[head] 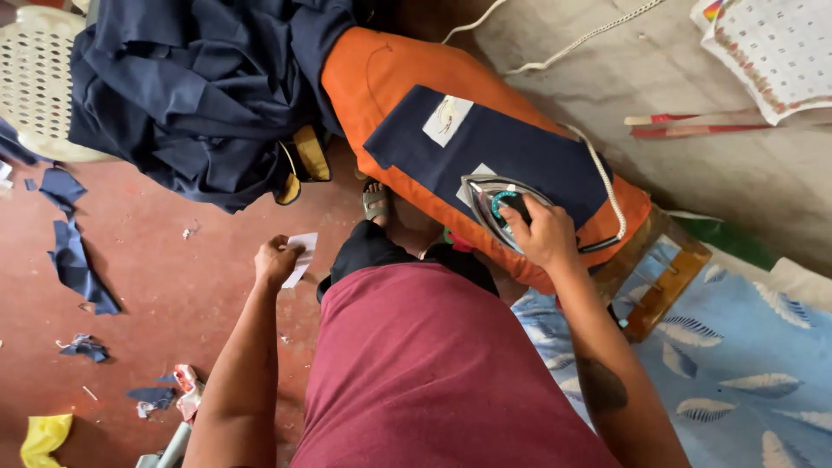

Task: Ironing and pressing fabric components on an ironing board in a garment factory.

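A person's right hand (pixel 544 232) grips the handle of a shiny metal iron (pixel 496 204) resting on a navy cloth panel (pixel 520 156) atop an orange padded board (pixel 390 87). The left hand (pixel 277 258) pinches a small white paper slip (pixel 301 256) above a red floor (pixel 173 286) littered with fabric scraps (pixel 74 260); navy garments (pixel 199 87) are heaped on a white plastic chair (pixel 35 78).

Right hand (pixel 542 230): arm stretched forward and slightly outward from the torso, elbow nearly straight, wrist bent down. Fingers wrapped in a closed grip, knuckles up, thumb tucked on the inner side. Dark tattoo on the forearm, midway between wrist and elbow.

Left hand (pixel 277 258): arm hangs low and forward, well apart from the right hand and closer to the body. Fingers curled in, pinching against the thumb, back of the hand facing up. Both forearms bare.
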